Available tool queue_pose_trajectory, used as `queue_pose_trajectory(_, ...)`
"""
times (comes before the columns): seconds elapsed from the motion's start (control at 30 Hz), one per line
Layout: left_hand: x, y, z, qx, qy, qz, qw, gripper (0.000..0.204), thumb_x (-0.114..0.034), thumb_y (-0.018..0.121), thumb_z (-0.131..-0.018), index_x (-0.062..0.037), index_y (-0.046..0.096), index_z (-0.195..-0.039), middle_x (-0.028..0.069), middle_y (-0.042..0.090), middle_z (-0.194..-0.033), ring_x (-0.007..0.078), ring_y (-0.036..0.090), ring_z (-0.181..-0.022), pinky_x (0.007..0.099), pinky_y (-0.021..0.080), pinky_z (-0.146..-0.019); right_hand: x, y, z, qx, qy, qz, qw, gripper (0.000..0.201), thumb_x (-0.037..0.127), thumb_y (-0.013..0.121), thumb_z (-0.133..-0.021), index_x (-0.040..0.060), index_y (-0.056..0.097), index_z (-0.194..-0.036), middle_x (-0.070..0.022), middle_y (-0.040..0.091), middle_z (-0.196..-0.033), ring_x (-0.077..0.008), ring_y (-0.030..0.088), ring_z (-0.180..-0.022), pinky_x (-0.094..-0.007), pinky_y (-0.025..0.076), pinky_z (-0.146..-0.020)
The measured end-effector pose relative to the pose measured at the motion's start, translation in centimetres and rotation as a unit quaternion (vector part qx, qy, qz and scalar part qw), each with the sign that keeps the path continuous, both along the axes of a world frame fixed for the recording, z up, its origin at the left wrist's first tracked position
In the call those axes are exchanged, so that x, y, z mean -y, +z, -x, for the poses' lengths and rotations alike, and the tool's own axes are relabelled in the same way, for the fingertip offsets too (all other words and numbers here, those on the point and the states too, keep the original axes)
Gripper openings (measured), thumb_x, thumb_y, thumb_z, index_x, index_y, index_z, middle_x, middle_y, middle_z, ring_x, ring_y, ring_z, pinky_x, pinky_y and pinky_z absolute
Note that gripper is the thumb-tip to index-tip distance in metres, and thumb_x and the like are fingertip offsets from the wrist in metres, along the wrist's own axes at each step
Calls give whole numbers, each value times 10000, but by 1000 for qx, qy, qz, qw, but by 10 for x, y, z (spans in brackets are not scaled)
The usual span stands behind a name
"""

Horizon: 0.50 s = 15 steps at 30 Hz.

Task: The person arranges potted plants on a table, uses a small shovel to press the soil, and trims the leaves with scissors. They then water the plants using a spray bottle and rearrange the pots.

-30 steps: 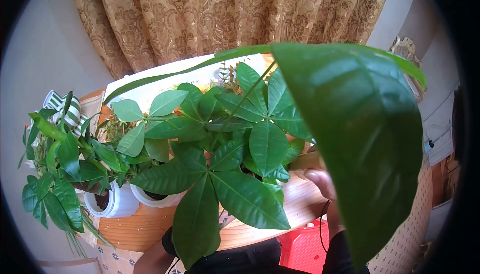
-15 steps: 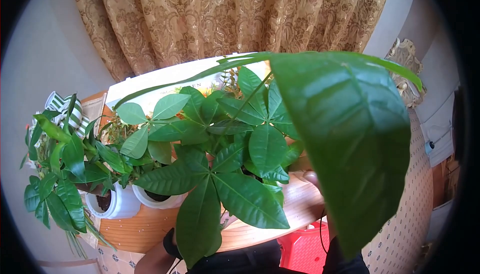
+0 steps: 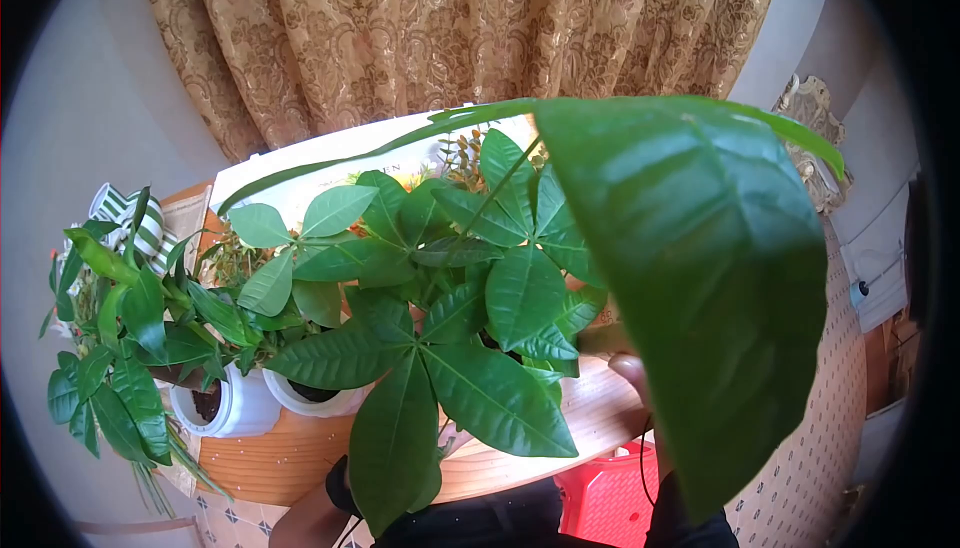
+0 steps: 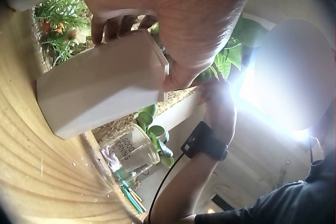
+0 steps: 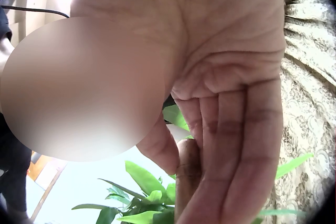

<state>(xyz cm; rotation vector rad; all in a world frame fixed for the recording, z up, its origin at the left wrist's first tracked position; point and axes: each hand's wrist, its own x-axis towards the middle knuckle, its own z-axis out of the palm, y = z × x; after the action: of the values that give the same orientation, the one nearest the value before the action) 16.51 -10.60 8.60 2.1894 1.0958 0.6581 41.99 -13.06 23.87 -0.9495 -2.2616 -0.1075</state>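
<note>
On the left, a striped pot [image 3: 150,228] and white pots [image 3: 245,403] are sitting on the wooden table [image 3: 270,458]. My left hand [image 4: 184,19] is gripping the rim of a white planter [image 4: 100,85] standing there, beneath a palmate-leaved plant [image 3: 412,346]. Behind, a brocade curtain [image 3: 450,28] is hanging. Rightward, a red plastic stool [image 3: 605,498] is standing on the tiled floor [image 3: 800,438]; my right fingers are curling, their grip unclear.

Tbl [image 3: 285,458] smooth wood, pot [image 4: 100,85] matt plastic, curtain [image 3: 450,28] cloth, lg leaf [image 3: 715,268] glossy.
</note>
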Motion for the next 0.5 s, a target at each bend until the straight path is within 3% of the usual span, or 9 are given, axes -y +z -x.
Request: queue_pose_trajectory(0.5, -3, -2, -1, 22, 0, -21, 1000, 428, -280, 858, -819, -44, 693, -1136, 57, 748, -994, 178, 721, -872, 345, 577, -750, -5, -4, 7, -24, -2, 2, 1000, 213, 80, 823, -789, -36, 677, -893, -77, 670, -686, -203, 664, -522, -329, 492, -427)
